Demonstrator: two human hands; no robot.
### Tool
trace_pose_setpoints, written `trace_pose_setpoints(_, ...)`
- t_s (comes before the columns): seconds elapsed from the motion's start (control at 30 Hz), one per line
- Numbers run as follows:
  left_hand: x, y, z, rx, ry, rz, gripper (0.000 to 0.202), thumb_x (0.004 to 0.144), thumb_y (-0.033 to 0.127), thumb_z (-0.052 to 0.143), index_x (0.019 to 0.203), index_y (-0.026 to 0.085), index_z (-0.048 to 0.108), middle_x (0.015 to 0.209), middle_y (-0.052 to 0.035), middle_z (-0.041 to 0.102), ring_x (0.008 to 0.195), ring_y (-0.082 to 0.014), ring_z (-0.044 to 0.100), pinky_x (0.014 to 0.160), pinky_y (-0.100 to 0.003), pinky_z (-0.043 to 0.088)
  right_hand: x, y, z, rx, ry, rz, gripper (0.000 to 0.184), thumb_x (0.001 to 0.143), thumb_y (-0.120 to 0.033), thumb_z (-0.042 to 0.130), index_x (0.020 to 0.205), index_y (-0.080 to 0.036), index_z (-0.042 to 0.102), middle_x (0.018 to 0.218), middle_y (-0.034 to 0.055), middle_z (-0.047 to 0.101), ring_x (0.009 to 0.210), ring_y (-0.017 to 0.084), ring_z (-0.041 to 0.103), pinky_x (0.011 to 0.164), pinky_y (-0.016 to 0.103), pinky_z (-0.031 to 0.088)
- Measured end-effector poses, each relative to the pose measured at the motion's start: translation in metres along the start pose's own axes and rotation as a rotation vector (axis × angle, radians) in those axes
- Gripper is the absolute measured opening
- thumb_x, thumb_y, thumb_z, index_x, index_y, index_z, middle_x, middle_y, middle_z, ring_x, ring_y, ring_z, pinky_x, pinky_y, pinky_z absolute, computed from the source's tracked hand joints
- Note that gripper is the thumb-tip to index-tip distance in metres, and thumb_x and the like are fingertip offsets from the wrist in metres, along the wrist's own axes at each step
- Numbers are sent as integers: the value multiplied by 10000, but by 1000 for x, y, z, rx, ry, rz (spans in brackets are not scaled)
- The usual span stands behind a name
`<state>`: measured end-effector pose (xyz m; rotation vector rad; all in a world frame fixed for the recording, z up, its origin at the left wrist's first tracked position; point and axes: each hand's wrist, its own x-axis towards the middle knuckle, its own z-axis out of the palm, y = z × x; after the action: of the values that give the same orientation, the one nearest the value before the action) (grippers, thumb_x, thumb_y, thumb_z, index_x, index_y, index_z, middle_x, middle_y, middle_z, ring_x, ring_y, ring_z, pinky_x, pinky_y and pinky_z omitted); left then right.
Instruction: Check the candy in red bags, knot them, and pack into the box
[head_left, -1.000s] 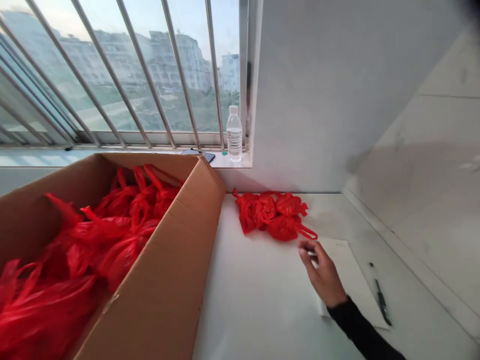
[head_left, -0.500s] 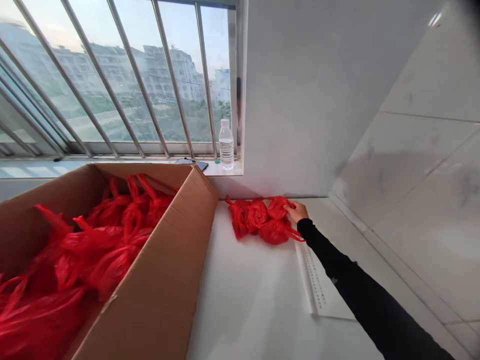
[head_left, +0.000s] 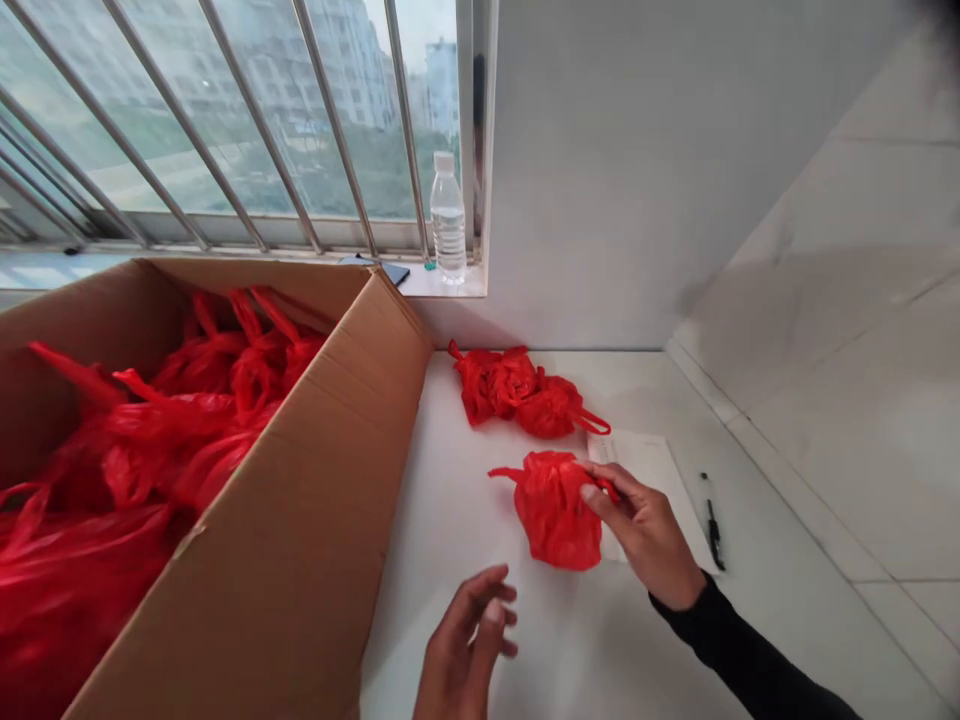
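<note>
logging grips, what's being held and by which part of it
The right hand holds a red bag by its upper part, at the picture's right; the left hand holds nothing.

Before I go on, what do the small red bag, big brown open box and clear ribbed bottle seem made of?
The small red bag in the right hand: probably thin plastic film, softly shiny, by its fine crinkles. The big brown open box: apparently matte cardboard, by its creased wall. The clear ribbed bottle: likely smooth, glossy plastic, by its see-through, ringed body.
</note>
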<state>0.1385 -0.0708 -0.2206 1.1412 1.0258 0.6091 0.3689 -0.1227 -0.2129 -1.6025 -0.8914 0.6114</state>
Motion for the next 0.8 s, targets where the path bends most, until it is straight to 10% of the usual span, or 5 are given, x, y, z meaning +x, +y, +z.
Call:
trace_pose_setpoints(0.17,-5,-13,19,-30,-76,-12,496,918,576,623,1343,320,628,1403,-74,627,1290,-294,570,1029,-392,513,-70,7,28,-148,-207,-23,321,986,-375,606,1298,-350,679,1133,38,680,1063,193,653,971,330,526)
trace_pose_setpoints(0.3,-3,-25,11,69,-93,24,409,931,528,632,1233,252,642,1262,-94,700,1118,-279,667,954,-381,547,-98,0,32,-129,-375,-118,392,975,-311,613,1366,-339,635,1190,52,698,1108,206,665,973,337,556)
trace_pose_setpoints(0.47,1,-33,0,199,-46,56,323,980,493,571,1072,195,656,1050,-85,736,895,-233,682,830,-369,557,-88,-5,15,-162,-236,-155,295,1011,-233,555,1271,-332,654,1054,4,720,928,141,689,835,261,565)
trace_pose_setpoints(0.67,-12,-33,5,427,13,284,350,973,389,602,1308,288,603,1390,-92,578,1307,-294,535,1112,-515,424,-68,13,6,-526,-377,-261,466,977,-184,577,1431,-270,514,1349,74,609,1266,249,521,1089,480,467)
trace_pose_setpoints(0.8,-12,-37,9,728,-70,580,323,921,216,663,1223,332,668,1395,-56,584,1343,-304,495,1167,-574,356,-69,21,9,-586,-418,-300,316,982,-133,537,1270,-242,605,1136,45,689,1105,238,589,1144,583,367)
